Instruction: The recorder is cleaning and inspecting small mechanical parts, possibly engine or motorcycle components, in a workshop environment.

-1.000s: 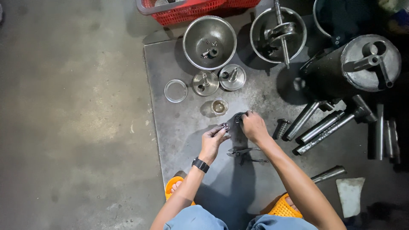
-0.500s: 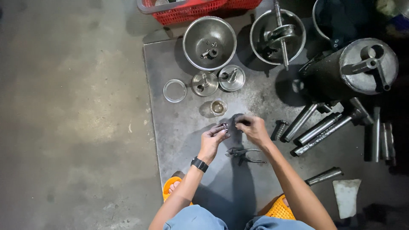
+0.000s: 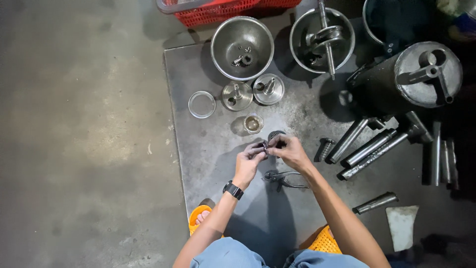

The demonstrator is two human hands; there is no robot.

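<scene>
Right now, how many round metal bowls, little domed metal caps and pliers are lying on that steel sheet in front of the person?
Round metal bowls: 2, one with small gear parts, one with a shaft assembly
Domed metal caps: 2, left and right
Pliers: 1
Total: 5

Too small to tell: part pinched between left hand (image 3: 249, 161) and right hand (image 3: 290, 151) (fingers cover it). Cut off at twelve o'clock: red basket (image 3: 223, 9).
</scene>
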